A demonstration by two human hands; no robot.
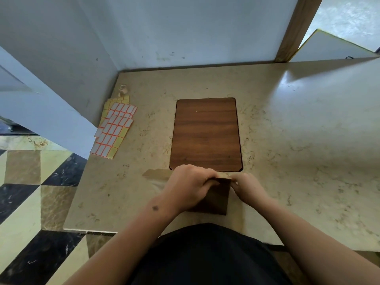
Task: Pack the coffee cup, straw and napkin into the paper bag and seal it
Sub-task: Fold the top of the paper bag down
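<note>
A brown paper bag (216,199) stands on the marble counter (298,140) close to the front edge. My left hand (188,185) grips the left part of its top edge, and my right hand (249,189) pinches the right part. Both hands hold the top of the bag closed. The coffee cup, straw and napkin are not visible; the bag hides whatever is inside.
A dark wooden board (206,133) lies flat just behind the bag. Several sheets of red-bordered label stickers (115,128) lie at the left, with a small tape roll (123,89) behind them. A paper strip (157,173) lies left of my hands. Walls close the back and left.
</note>
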